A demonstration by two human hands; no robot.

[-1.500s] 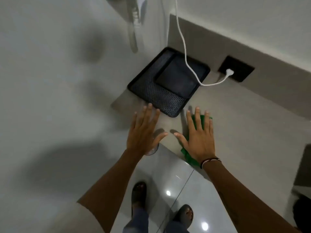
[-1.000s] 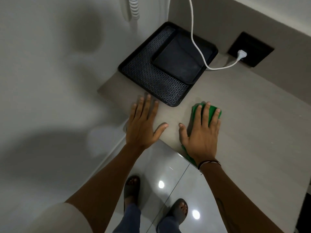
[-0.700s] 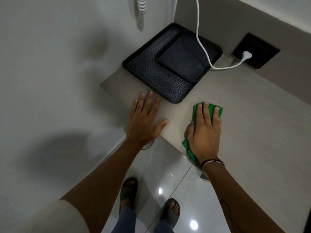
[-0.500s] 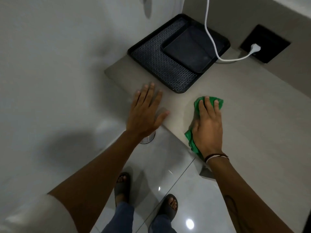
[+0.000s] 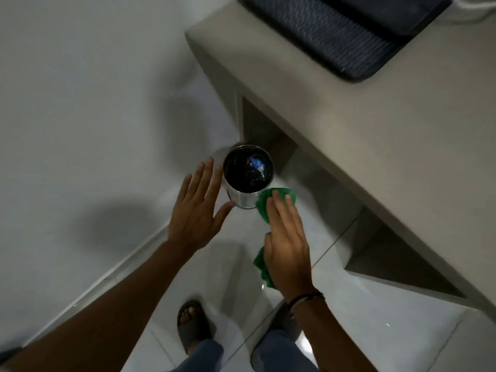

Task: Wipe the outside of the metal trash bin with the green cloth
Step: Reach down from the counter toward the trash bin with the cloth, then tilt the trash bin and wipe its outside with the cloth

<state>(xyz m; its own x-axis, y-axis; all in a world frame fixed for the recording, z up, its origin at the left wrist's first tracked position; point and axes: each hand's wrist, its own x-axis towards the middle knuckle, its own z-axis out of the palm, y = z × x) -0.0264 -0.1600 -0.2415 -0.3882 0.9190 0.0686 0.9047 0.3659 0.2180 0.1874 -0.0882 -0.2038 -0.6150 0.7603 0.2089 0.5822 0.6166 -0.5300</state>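
A small round metal trash bin [image 5: 244,199] stands on the tiled floor in the corner under the counter, lined with a dark bag holding some litter. My right hand [image 5: 287,245] holds the green cloth [image 5: 264,208] under its flat fingers, the cloth's front edge close to the bin's right side; touching or apart, I cannot tell. My left hand [image 5: 197,208] hovers open, fingers spread, just left of the bin, holding nothing.
The beige counter [image 5: 362,124] juts out above and right of the bin, with a black tray [image 5: 335,33] on top. A white wall [image 5: 80,103] lies close on the left. My sandalled feet [image 5: 192,326] stand on the glossy white tiles below.
Both hands left the countertop and dropped toward the floor. The right hand lifted the green cloth off the counter and brought it beside the bin. The view tilted down, revealing the bin.
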